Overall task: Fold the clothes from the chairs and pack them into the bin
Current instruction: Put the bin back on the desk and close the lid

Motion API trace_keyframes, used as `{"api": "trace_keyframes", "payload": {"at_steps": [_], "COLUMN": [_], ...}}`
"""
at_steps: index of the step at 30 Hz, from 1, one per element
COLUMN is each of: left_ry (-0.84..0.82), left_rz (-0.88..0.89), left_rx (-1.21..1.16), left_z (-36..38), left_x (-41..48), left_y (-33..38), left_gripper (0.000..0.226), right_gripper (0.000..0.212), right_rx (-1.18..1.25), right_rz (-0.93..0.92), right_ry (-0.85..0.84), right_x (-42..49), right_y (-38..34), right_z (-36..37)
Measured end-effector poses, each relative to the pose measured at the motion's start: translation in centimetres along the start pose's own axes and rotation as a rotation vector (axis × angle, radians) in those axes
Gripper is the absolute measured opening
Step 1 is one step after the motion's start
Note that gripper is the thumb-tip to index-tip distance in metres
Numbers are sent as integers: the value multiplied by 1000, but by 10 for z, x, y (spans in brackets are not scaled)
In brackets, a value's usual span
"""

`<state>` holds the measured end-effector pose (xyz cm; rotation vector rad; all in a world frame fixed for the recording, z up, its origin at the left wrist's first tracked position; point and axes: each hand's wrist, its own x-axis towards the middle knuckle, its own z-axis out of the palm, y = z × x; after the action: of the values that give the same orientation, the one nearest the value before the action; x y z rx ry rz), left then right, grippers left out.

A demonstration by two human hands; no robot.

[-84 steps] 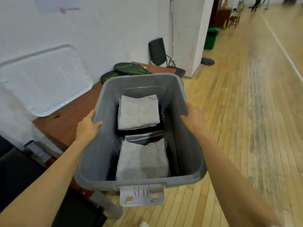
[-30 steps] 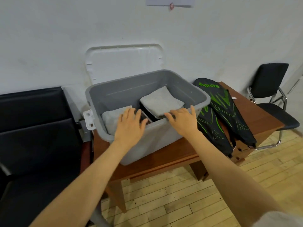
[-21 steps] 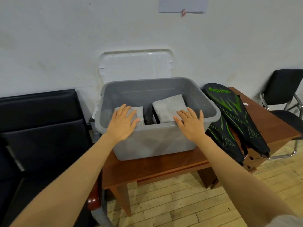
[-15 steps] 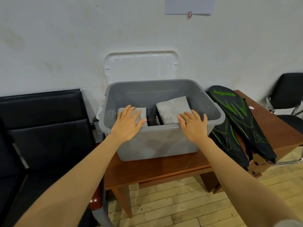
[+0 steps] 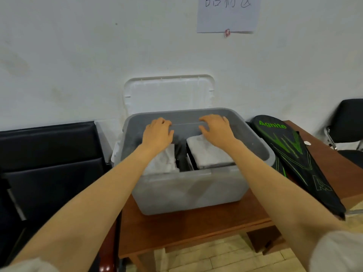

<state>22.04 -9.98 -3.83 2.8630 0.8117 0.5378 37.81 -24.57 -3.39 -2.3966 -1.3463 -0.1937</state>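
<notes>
A grey plastic bin (image 5: pixel 188 191) stands on a brown wooden table (image 5: pixel 196 226). Inside it lie two folded light-grey clothes, one on the left (image 5: pixel 166 161) and one on the right (image 5: pixel 209 154), with dark folded clothes (image 5: pixel 181 160) under and between them. My left hand (image 5: pixel 157 133) and my right hand (image 5: pixel 215 127) reach over the bin's inside, close to its far wall. Their fingers are loosely bent and hold nothing. The bin's white lid (image 5: pixel 169 93) leans upright against the wall just behind the bin.
Two black racket bags with green print (image 5: pixel 290 154) lie on the table right of the bin. A black padded seat (image 5: pixel 49 163) stands to the left, a black chair (image 5: pixel 349 118) at the far right. A paper sheet (image 5: pixel 227 12) hangs on the white wall.
The bin was carried to the table and set down. Both hands have left its near rim and moved forward over the clothes to the far wall.
</notes>
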Motion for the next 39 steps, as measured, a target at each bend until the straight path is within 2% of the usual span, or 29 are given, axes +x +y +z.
{"api": "trace_keyframes", "payload": {"at_steps": [4, 12, 18, 23, 27, 30, 33, 39], "left_ry": [13, -42, -45, -23, 53, 28, -53, -217], "left_rz": [-9, -134, -106, -70, -27, 6, -29, -128], "left_rx": [78, 104, 140, 190, 243, 155, 139, 104], "left_z": [-15, -14, 17, 45, 60, 57, 47, 33], "left_x": [89, 250, 326, 360, 366, 362, 353, 338], "left_y": [-19, -86, -119, -138, -145, -145, -142, -135], "left_gripper": [38, 41, 40, 38, 42, 47, 50, 59], "right_gripper": [36, 46, 55, 55, 49, 44, 46, 62], "right_rx": [-68, -188, -233, -234, -222, -171, -176, -228], "right_rz": [-58, -6, 6, -8, -41, -69, -72, -39], "right_ry": [49, -63, -167, -192, -62, -19, -65, -231], "right_x": [95, 277, 360, 389, 387, 387, 388, 385], "right_y": [0, 26, 45, 57, 70, 76, 80, 79], "right_z": [-7, 4, 36, 64, 82, 83, 76, 57]}}
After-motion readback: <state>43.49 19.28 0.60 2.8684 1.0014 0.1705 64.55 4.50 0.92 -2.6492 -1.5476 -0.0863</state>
